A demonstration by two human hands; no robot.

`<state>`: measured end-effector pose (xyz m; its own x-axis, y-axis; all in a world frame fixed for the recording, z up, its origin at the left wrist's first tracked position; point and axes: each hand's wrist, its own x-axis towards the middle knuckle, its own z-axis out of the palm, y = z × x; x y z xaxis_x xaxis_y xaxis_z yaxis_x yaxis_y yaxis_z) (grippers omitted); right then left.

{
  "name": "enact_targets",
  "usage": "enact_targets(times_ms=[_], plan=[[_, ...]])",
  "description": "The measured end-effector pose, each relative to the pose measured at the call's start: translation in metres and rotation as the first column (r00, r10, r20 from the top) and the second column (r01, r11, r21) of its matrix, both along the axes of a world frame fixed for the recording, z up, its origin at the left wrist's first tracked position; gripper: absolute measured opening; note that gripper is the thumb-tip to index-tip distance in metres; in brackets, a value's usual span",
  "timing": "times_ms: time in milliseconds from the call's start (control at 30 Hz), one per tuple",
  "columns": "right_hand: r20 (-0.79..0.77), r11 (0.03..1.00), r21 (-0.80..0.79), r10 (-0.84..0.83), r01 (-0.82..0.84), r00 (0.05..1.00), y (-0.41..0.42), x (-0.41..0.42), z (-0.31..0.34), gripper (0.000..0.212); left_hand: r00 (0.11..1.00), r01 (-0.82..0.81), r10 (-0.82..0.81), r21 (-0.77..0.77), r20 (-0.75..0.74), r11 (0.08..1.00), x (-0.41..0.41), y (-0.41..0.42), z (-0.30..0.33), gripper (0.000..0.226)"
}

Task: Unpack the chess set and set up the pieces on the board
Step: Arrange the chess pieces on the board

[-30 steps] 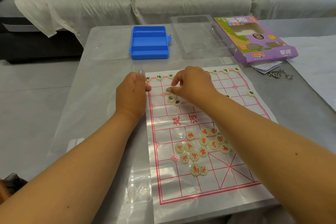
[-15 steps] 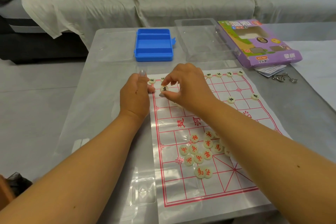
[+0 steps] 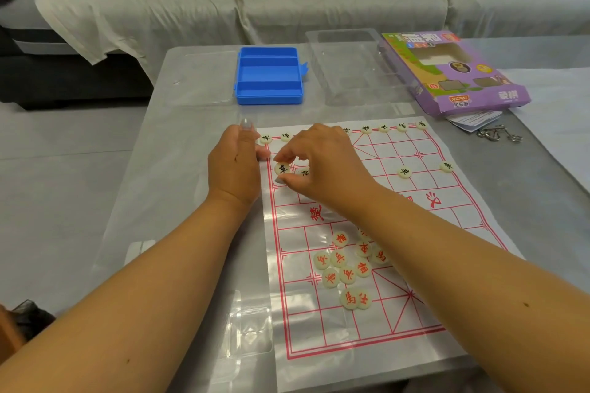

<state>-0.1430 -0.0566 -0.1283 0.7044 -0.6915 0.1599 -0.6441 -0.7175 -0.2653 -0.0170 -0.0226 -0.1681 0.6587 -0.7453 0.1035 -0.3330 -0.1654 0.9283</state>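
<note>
The chess pieces (image 3: 348, 268) are split into two groups on the board (image 3: 424, 281), a thin printed sheet lying on the table (image 3: 198, 124). Closest to you on the board there's a loose heap of red-lettered discs; I count about eleven, though your right arm hides some, so don't trust that number.

Further up the board, your right hand (image 3: 322, 163) pinches one black-lettered piece (image 3: 283, 168) between thumb and fingertip at the board's left edge, with another black one (image 3: 305, 173) just beside it under your fingers. Your left hand (image 3: 236, 166) sits at the board's left edge with its fingers curled, pressing the sheet down; I can't tell if it's got anything in it.

Two black soldiers (image 3: 404, 172) already sit on the right half of the board, and along the board's far edge I count seven black pieces, some probably hidden behind your hand.

Beyond the board: one blue case (image 3: 268, 75), one clear tray (image 3: 348, 64), one purple box (image 3: 456, 73).

What could go wrong, I reckon: that sheet looks light, so if you lift the left hand or drag your right forearm across, it could shift and scatter the placed row. The sleeve-level arm could also sweep the red heap.
</note>
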Motion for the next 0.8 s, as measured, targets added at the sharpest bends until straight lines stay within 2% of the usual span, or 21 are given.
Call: enact_targets(times_ms=[100,333,400,500,567,700,800], plan=[[-0.100,0.999,-0.008,0.032,-0.033,0.994,-0.002,0.013,-0.008,0.035,1.000,-0.013,0.012,-0.014,-0.017,1.000,0.000,0.001,0.001,0.047],[-0.170,0.999,0.021,0.049,-0.046,0.984,-0.007,0.020,-0.014,0.036,0.999,-0.003,0.002,-0.031,-0.036,1.000,0.002,0.001,0.000,0.042],[-0.108,0.998,0.058,0.000,0.006,0.994,-0.017,0.008,-0.001,0.039,0.999,0.006,-0.008,-0.032,-0.045,0.999,0.002,-0.001,-0.001,0.044],[0.054,0.970,0.161,-0.194,0.183,0.979,-0.043,-0.016,0.020,0.032,0.999,0.008,-0.008,-0.004,-0.040,1.000,0.003,-0.001,-0.002,0.045],[-0.007,0.954,0.189,-0.234,0.231,0.972,-0.055,-0.029,0.024,0.028,0.999,0.019,-0.019,-0.002,-0.044,1.000,0.003,-0.001,-0.002,0.044],[-0.179,0.953,0.248,-0.132,0.174,0.975,-0.053,-0.031,0.015,0.031,0.999,0.015,-0.015,0.000,-0.042,1.000,0.004,-0.001,-0.002,0.045],[-0.187,0.956,0.250,-0.110,0.156,0.976,-0.051,-0.029,0.004,0.032,0.999,0.015,-0.014,0.007,-0.032,1.000,0.003,-0.001,-0.002,0.045]])
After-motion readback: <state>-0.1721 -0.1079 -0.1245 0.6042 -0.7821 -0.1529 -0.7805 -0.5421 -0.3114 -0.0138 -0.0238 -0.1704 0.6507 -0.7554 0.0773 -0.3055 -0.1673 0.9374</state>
